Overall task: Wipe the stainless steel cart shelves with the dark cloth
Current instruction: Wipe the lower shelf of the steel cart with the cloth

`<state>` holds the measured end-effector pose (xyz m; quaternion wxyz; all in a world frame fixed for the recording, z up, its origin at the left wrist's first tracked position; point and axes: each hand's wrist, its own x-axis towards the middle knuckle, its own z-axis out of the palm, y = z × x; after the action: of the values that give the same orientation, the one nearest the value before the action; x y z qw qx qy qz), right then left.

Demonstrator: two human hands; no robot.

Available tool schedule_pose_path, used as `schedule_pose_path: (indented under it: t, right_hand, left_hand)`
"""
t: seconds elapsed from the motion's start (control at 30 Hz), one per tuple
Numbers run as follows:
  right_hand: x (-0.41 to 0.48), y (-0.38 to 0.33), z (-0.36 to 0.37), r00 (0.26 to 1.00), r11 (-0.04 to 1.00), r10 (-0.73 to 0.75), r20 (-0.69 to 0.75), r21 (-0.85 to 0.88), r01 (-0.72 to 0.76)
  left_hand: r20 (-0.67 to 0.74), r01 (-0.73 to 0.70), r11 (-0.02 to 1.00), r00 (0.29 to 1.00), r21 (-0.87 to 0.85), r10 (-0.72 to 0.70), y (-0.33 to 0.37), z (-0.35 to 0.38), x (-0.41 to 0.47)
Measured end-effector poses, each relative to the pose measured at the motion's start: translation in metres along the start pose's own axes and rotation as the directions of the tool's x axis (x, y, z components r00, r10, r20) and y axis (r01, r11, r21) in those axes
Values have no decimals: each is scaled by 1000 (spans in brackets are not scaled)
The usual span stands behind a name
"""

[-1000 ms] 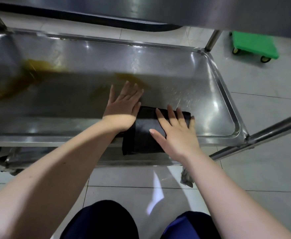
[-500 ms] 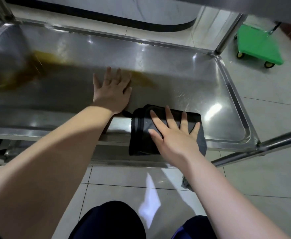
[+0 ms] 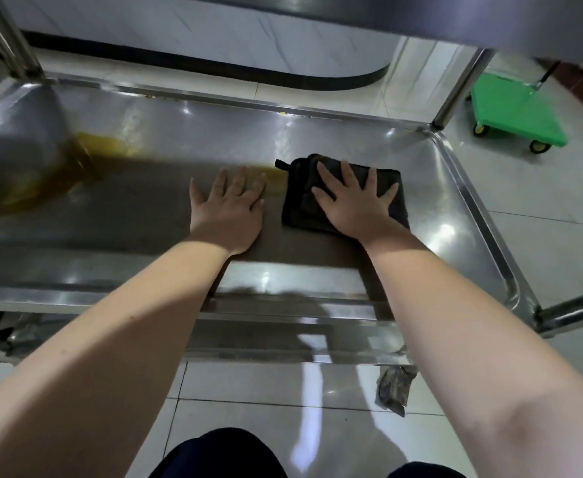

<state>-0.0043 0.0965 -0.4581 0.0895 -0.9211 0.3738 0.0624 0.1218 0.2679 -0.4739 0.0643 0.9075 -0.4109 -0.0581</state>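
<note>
A folded dark cloth (image 3: 395, 188) lies flat on the stainless steel cart shelf (image 3: 404, 146), right of the shelf's middle. My right hand (image 3: 355, 201) presses down on the cloth with straight, spread fingers. My left hand (image 3: 228, 208) rests flat on the bare steel just left of the cloth, fingers spread, not touching it. A yellow-brown spill (image 3: 104, 150) smears the shelf from the far left toward my left fingertips.
The shelf has a raised rim and upright steel posts (image 3: 462, 88) at its corners, with an upper shelf overhead. A green wheeled dolly (image 3: 514, 112) stands on the tiled floor at the right. A crumpled grey rag (image 3: 395, 388) lies on the floor under the cart's front edge.
My right hand has pushed the cloth from the front rim inward onto the shelf, up beside the spill's edge. My left hand stays flat on the steel.
</note>
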Motion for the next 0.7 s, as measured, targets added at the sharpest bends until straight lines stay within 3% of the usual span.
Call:
schedule_pose_path:
  t: [0.17,0.27,0.53,0.7]
  right_hand:
    - [-115,-2,13,977,985,-158,145,-40,166]
    - [-141,1,15,969,975,-203,138,-64,213]
    - [41,-17,-2,1000,1000,24,-13,-14,-24]
    - [57,-22,-4,1000,1000,5,-21,-22,-6]
  left_hand:
    - [-25,4,1000,1000,-16,-4,1,1,-1]
    - [-38,-12,1000,999,-20,11,1,3,-3]
    - [-52,-24,999,998,-42,22,-3,6,-2]
    - [-68,-3,998,998,-57,0,-4,6,-2]
